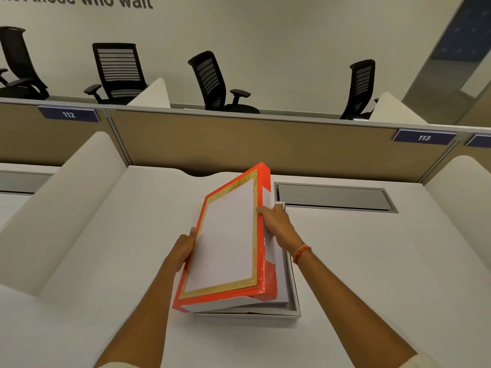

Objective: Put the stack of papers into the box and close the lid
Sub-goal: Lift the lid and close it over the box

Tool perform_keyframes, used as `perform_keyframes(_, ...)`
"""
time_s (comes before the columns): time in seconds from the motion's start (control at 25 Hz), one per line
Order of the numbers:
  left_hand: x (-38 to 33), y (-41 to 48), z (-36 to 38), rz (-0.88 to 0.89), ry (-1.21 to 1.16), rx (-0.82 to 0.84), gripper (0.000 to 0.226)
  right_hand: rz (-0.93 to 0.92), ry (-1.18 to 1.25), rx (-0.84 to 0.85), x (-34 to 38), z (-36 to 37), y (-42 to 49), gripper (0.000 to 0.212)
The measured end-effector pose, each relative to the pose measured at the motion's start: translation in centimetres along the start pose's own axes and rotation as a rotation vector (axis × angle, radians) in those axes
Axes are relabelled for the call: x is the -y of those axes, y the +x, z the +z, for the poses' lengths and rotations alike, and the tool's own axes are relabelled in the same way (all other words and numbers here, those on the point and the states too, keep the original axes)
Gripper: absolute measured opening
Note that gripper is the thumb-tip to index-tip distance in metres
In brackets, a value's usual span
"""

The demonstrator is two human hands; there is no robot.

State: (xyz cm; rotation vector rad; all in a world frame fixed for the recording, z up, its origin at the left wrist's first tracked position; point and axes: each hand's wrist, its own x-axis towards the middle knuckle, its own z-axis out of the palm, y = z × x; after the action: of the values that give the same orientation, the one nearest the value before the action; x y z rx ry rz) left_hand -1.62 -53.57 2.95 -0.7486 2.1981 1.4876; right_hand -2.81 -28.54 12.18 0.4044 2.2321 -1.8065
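An orange lid [225, 240] with a gold border and a white centre panel is held tilted above the grey box [293, 309] on the white desk. My left hand [183, 248] grips the lid's left edge. My right hand [279, 224] grips its right edge, with the fingers curled over the top. The lid's right side sits lower, against the box. White paper [281, 285] shows in the box under the lid's right rim. Most of the box is hidden by the lid.
A grey recessed cable hatch [334, 197] lies in the desk to the right of the box. White curved side dividers [66, 197] flank the desk, and a tan partition [252, 144] closes the back. Black office chairs [215, 81] stand beyond it.
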Motion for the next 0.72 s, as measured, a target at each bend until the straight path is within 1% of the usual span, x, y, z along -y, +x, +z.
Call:
perform_keyframes(0.12, -0.1, 0.1, 0.4, 0.02, 0.01, -0.024, 0.071, -0.023, -0.017, -0.088, -1.3, -1.7, 0.3, 0.028)
perform_keyframes(0.28, -0.6, -0.6, 2.1, 0.078, 0.023, -0.056, 0.052, -0.031, -0.159, -0.191, -3.8, -3.2, 1.5, 0.045)
perform_keyframes(0.4, -0.3, -0.6, 3.4, 0.117, 0.099, -0.063, 0.05, 0.024, -0.206, -0.21, -6.3, -3.6, 1.9, 0.052)
perform_keyframes(0.6, 0.5, 0.4, 4.8, 0.183, 0.197, -0.141, 0.049, 0.094, -0.259, -0.253, -9.9, -5.2, 2.7, 0.058)
perform_keyframes(0.72, 0.4, 0.3, 5.4, 0.224, 0.273, -0.168, 0.048, 0.104, -0.232, -0.225, -10.9, -5.8, 2.4, 0.054)
